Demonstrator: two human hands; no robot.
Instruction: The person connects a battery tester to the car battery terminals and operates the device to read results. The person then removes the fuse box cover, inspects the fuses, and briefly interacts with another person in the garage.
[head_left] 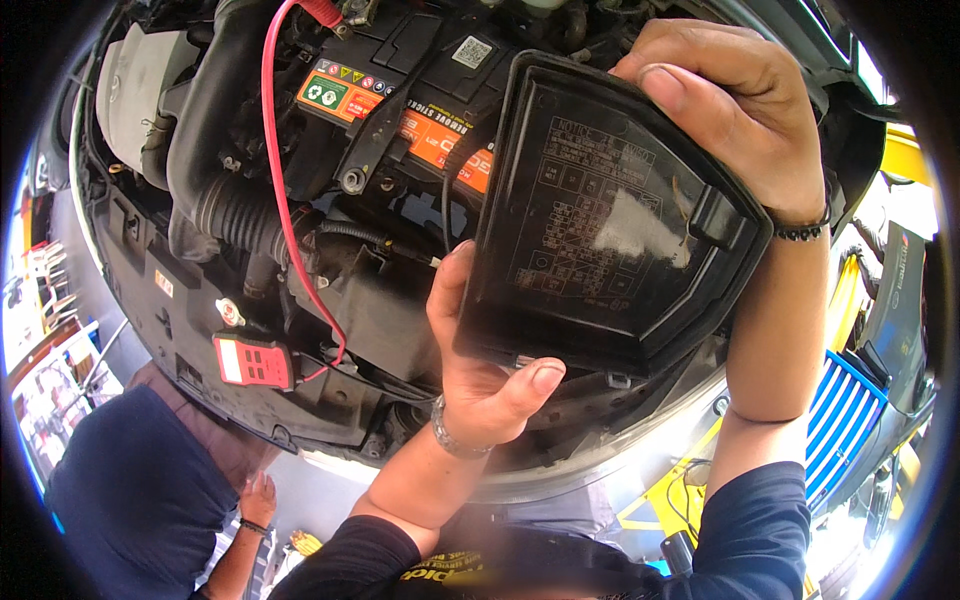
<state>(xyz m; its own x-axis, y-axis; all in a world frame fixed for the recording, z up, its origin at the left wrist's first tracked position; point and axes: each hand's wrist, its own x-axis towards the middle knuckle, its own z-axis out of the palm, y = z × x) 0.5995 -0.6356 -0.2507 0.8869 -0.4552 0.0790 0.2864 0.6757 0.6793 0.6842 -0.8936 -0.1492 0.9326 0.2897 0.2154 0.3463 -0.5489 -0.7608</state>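
Both my hands hold up a black plastic fuse box cover [600, 230], its inner face with a printed diagram turned toward me. At the lower left edge my left hand [490, 380] grips it, thumb along the rim and fingers behind. My right hand [735, 110] clasps the upper right edge, thumb on the near side. Behind the cover is a car battery [440, 130] with an orange label, partly hidden. A red cable [275, 150] runs from near the battery down to a red handheld tester [255, 361] resting on the front panel.
A black corrugated air hose [235, 220] and a grey plastic cover [145, 95] fill the engine bay's left. Another person [150, 490] in dark clothing stands at the lower left, a hand [258, 500] near the bumper. A blue slatted grille piece [845, 420] is at the right.
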